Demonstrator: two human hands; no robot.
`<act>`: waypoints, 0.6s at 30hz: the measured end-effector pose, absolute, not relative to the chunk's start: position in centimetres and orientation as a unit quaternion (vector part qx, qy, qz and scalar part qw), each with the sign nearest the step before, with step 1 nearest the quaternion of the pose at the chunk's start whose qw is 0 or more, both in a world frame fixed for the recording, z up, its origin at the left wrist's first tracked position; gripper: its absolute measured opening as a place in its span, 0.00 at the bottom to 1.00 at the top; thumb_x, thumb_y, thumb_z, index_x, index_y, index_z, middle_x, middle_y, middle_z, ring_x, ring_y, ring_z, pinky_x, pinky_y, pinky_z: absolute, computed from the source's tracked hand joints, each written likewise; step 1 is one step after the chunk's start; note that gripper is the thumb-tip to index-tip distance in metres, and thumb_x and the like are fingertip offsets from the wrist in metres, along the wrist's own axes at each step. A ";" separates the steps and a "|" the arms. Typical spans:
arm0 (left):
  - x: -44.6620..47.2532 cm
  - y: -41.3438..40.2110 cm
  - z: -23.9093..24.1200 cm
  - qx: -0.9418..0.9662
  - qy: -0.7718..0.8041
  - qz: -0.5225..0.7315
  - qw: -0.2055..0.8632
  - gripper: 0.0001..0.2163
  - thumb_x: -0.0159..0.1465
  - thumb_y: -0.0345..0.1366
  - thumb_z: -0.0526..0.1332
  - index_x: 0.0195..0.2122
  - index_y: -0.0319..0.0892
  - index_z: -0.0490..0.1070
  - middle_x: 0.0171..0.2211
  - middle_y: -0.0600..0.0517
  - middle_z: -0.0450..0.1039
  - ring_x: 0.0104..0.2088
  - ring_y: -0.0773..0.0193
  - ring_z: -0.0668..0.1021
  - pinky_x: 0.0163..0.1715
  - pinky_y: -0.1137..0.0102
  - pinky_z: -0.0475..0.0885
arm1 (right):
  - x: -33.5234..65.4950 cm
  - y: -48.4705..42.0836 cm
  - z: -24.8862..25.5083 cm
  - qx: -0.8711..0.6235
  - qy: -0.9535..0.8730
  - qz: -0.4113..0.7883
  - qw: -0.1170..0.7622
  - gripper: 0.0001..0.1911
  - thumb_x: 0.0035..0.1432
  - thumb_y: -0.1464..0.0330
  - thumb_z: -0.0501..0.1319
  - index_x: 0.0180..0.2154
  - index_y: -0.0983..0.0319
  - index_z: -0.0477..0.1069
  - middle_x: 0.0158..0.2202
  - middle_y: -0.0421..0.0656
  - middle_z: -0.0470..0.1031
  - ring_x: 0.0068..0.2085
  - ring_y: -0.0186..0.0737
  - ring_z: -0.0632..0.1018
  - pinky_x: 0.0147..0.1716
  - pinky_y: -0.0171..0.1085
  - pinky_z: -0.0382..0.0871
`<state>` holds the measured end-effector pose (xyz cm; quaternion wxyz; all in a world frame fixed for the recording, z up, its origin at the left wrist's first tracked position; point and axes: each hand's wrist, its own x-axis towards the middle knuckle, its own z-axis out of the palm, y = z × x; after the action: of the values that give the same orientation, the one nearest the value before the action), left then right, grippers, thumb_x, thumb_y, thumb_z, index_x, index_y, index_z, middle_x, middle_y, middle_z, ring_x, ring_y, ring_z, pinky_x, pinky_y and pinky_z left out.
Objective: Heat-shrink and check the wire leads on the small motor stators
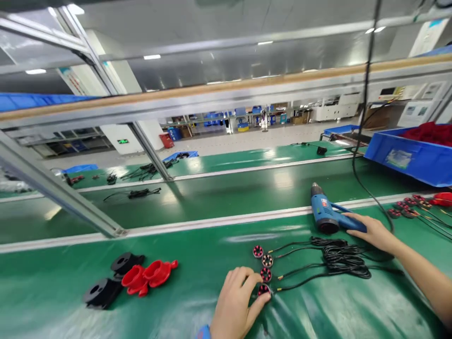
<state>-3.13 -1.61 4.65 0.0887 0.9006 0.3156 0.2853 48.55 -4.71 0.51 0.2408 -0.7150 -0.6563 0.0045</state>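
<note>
My left hand point(235, 299) has its thumb and index finger closed about the nearest of several small round parts point(267, 260), each a ring with red or pale dots on its face. They lie in a short column on the green mat. Black cables point(341, 256) with yellow-marked ends run from beside them into a bundle. At the right, my right hand point(376, 234) grips the handle of a blue heat gun point(323, 209), which rests on the bench with its nozzle pointing away from me. The palm side of this grip is hidden.
Red plastic pieces point(157, 273) and black plastic holders point(102, 292) lie at the left. More round parts point(406, 207) sit at the far right, below a blue bin point(411, 153) of red items. A black cord point(365, 94) hangs down near my right hand. A metal post point(60, 188) stands at the left.
</note>
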 end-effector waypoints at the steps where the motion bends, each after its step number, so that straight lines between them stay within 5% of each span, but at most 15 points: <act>1: -3.1 -2.0 4.5 0.906 0.321 0.255 0.105 0.08 0.64 0.39 0.66 0.43 0.46 0.71 0.39 0.50 0.71 0.38 0.59 0.75 0.38 0.64 0.73 | 48.6 -5.3 0.8 -0.708 -0.664 -0.005 0.240 0.23 0.63 0.55 0.56 0.57 0.56 0.68 0.52 0.52 0.74 0.48 0.55 0.75 0.49 0.51 0.65; 5: -3.2 -2.9 3.8 0.910 0.347 0.169 0.153 0.11 0.61 0.39 0.69 0.43 0.47 0.72 0.41 0.52 0.71 0.39 0.59 0.74 0.38 0.64 0.72 | 45.2 -6.6 3.7 -0.694 -0.670 -0.070 0.255 0.28 0.60 0.49 0.59 0.56 0.56 0.68 0.56 0.50 0.71 0.55 0.57 0.71 0.55 0.52 0.62; 7: -3.2 -3.0 3.4 0.905 0.361 0.152 0.167 0.11 0.61 0.38 0.69 0.43 0.46 0.72 0.43 0.51 0.70 0.40 0.59 0.73 0.39 0.64 0.72 | 40.7 -6.9 5.5 -0.696 -0.654 -0.063 0.289 0.21 0.64 0.53 0.59 0.54 0.56 0.69 0.52 0.47 0.73 0.52 0.50 0.74 0.53 0.47 0.65; 9: -3.2 -3.0 3.1 0.901 0.370 0.148 0.173 0.11 0.61 0.39 0.70 0.42 0.46 0.71 0.44 0.51 0.70 0.40 0.59 0.73 0.39 0.64 0.71 | 35.1 -7.0 6.7 -0.632 -0.701 0.024 0.330 0.14 0.66 0.57 0.60 0.49 0.56 0.71 0.48 0.44 0.75 0.49 0.44 0.76 0.51 0.41 0.68; 12: -2.9 -2.9 2.7 0.904 0.356 0.158 0.175 0.12 0.59 0.40 0.71 0.38 0.44 0.70 0.43 0.52 0.72 0.41 0.58 0.74 0.40 0.63 0.71 | 27.1 -6.8 6.9 -0.516 -0.787 0.207 0.267 0.12 0.68 0.59 0.59 0.49 0.56 0.72 0.47 0.42 0.75 0.48 0.40 0.76 0.49 0.38 0.70; 18: -2.8 -3.0 2.0 0.890 0.310 0.265 0.206 0.11 0.61 0.32 0.69 0.41 0.43 0.67 0.40 0.53 0.75 0.41 0.62 0.75 0.42 0.66 0.71 | 20.3 -6.1 3.6 -0.423 -0.785 0.378 0.248 0.22 0.62 0.63 0.63 0.56 0.61 0.66 0.51 0.46 0.72 0.47 0.41 0.75 0.49 0.39 0.70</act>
<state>-2.76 -3.05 1.97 0.2057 0.8897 0.3098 0.2647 20.28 -6.08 3.62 0.2481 -0.4228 -0.7852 0.3783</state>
